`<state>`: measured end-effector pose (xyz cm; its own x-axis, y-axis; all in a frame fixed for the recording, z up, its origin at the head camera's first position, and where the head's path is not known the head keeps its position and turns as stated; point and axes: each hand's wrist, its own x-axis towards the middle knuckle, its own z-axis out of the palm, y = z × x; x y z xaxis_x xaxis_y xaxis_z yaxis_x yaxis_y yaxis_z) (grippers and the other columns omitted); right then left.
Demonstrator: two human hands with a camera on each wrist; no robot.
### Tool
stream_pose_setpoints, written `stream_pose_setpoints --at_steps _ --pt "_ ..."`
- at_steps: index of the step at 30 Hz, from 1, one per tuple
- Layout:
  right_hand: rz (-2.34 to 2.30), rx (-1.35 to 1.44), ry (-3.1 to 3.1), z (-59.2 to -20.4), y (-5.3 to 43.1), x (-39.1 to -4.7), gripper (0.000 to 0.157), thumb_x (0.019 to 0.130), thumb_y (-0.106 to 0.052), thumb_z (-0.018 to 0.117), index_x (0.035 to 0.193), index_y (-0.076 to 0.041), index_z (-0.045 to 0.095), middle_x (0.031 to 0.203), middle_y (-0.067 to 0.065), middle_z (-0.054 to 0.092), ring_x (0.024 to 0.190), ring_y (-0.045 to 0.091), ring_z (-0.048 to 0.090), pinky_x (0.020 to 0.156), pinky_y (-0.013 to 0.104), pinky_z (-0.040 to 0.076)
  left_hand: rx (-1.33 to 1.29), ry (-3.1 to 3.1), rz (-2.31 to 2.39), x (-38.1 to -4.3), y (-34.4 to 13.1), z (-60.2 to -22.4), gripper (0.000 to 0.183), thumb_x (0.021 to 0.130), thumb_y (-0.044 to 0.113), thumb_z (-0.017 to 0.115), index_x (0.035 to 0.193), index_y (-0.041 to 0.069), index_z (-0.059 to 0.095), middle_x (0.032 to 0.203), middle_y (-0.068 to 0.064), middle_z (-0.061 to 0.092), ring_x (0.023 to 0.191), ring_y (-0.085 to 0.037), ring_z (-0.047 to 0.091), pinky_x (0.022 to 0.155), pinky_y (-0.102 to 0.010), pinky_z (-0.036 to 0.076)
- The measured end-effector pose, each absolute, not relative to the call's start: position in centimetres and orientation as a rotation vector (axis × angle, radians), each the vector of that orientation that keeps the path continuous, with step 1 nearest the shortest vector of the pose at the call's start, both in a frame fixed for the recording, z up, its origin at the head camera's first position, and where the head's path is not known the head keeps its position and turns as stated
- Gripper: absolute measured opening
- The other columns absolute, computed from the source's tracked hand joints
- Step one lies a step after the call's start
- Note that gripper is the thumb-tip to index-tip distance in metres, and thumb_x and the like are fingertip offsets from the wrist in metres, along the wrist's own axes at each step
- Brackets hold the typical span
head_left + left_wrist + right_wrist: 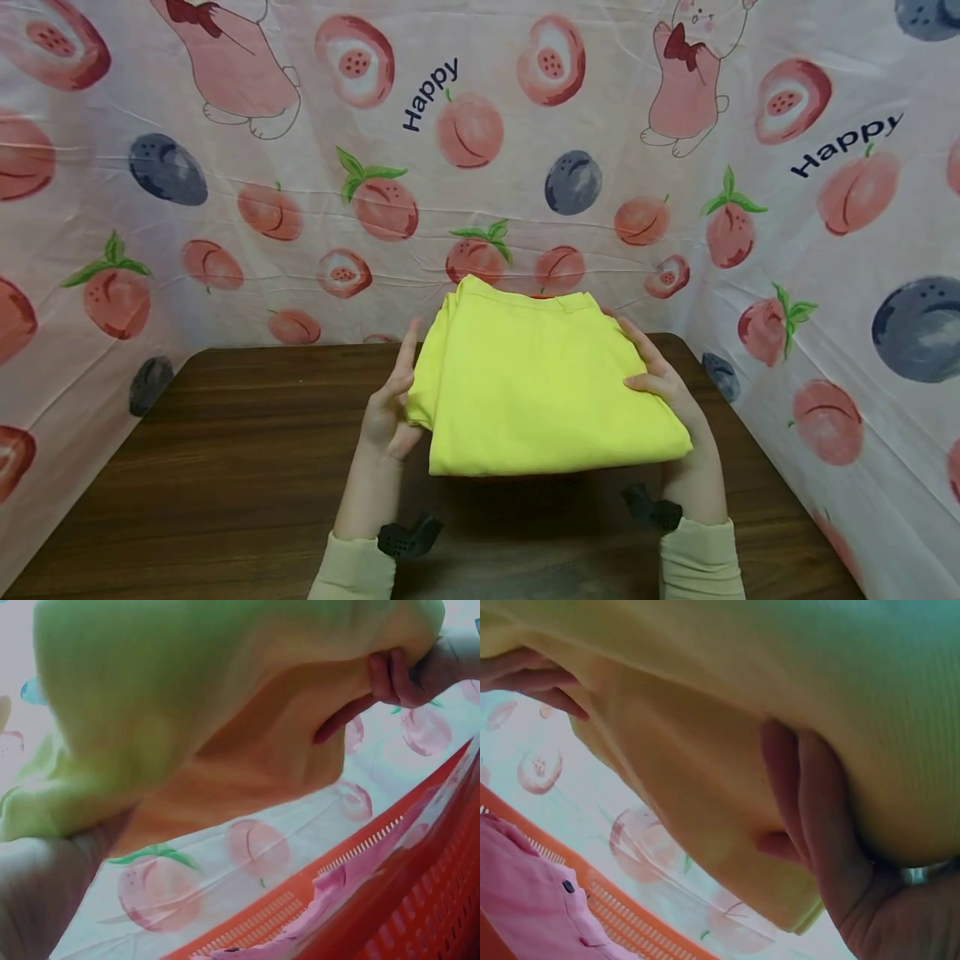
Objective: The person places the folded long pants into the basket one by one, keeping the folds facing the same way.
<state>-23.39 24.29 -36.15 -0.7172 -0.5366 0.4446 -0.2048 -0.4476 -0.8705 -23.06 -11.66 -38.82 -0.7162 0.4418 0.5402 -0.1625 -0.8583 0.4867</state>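
Both hands hold up a folded yellow garment [551,383] over the table in the head view. My left hand [390,412] grips its left side, while my right hand [671,387] grips the right side with the thumb on the front face. Seen from the wrists, fingers [821,802] of the right hand reach beneath the folds, and the left fingers [544,679] lie under the opposite side. Below the garment stands an orange-red slotted basket [420,907] with a pink cloth [532,889] in it. In the head view the garment hides most of that basket.
A dark wooden table [225,450] spreads under the hands. Fruit-printed sheets [480,192] hang behind it and along both sides. Each wrist wears a small black camera, one of them at the left cuff [408,537].
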Motion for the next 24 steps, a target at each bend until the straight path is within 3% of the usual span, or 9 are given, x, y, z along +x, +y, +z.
stream_pose_setpoints --at_steps 3,5,10,16,24 --pt "-2.3 -0.937 1.622 -36.1 24.0 -22.9 0.076 0.09 0.014 0.031 0.154 -0.024 0.02 0.148 0.005 0.009 0.122 0.011 0.038 0.09 0.027 0.047 0.926 0.7 2.569 -23.0 -11.7 -38.9 0.073 0.095 -0.002 0.02 0.154 0.035 -0.003 0.156 -0.008 0.009 0.127 -0.019 0.037 0.098 -0.031 0.04" --pt "-2.294 -0.895 1.691 -36.1 23.8 -22.8 0.076 0.089 0.013 0.034 0.155 -0.022 0.018 0.149 0.006 0.007 0.123 0.011 0.034 0.09 0.026 0.047 0.863 0.847 2.566 -23.1 -11.8 -38.9 0.075 0.095 -0.005 0.022 0.154 0.037 0.0 0.157 -0.007 0.003 0.128 -0.02 0.036 0.096 -0.03 0.042" --pt "-2.273 -0.845 1.794 -35.8 23.4 -22.8 0.077 0.089 0.012 0.038 0.155 -0.019 0.014 0.149 0.009 0.005 0.12 0.014 0.033 0.087 0.025 0.048 0.649 1.321 2.499 -23.9 -11.6 -38.1 0.081 0.095 -0.009 0.044 0.153 0.039 0.013 0.156 -0.002 0.01 0.125 -0.023 0.039 0.087 -0.032 0.049" --pt "-2.221 -0.761 1.897 -35.0 23.3 -23.0 0.077 0.089 0.011 0.04 0.155 -0.018 0.014 0.148 0.009 0.008 0.111 0.013 0.041 0.082 0.025 0.05 0.452 1.781 2.27 -24.8 -11.0 -36.2 0.09 0.088 0.0 0.065 0.151 0.044 0.018 0.153 0.0 0.018 0.117 -0.029 0.046 0.082 -0.039 0.051" --pt "-1.977 -0.655 2.164 -33.7 23.1 -24.1 0.075 0.091 0.002 0.052 0.155 -0.018 0.017 0.143 0.017 0.019 0.101 0.019 0.051 0.076 0.03 0.053 0.479 2.204 1.933 -25.6 -10.9 -34.2 0.091 0.085 0.001 0.067 0.153 0.036 0.017 0.158 0.001 0.004 0.13 -0.026 0.028 0.092 -0.04 0.042"
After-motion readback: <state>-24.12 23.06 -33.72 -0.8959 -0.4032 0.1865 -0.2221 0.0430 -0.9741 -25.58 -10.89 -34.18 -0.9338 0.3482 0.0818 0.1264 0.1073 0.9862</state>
